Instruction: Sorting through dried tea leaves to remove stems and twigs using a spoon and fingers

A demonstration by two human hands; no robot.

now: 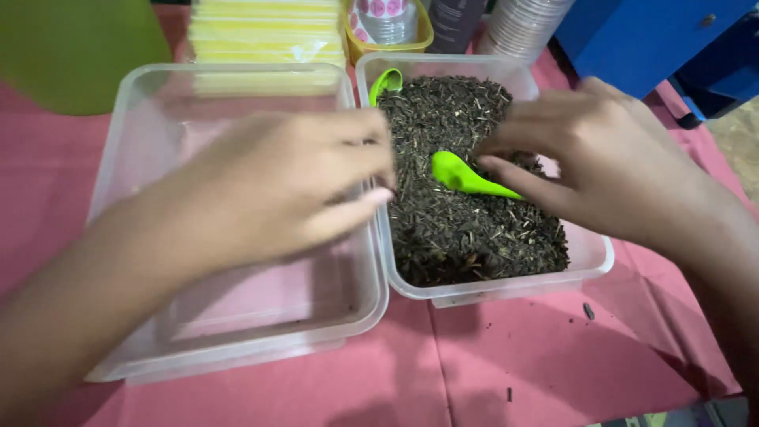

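My right hand (609,162) hovers over a clear plastic tub (589,257) filled with dark dried leaves (466,221), its fingers on the handle of a bright green spoon (462,175) lying in the leaves. A second green spoon (386,81) pokes out at the tub's far left corner. My left hand (292,186), blurred, is above an empty clear plastic tub (126,142), with its fingers curled at the edge where the two tubs meet. I cannot tell whether it holds anything.
Both tubs sit on a pink cloth (514,364). Behind them lie a stack of yellow packets (265,32), a small yellow container (387,28), stacked clear cups (522,28), a green object (71,47) and a blue cabinet (656,35).
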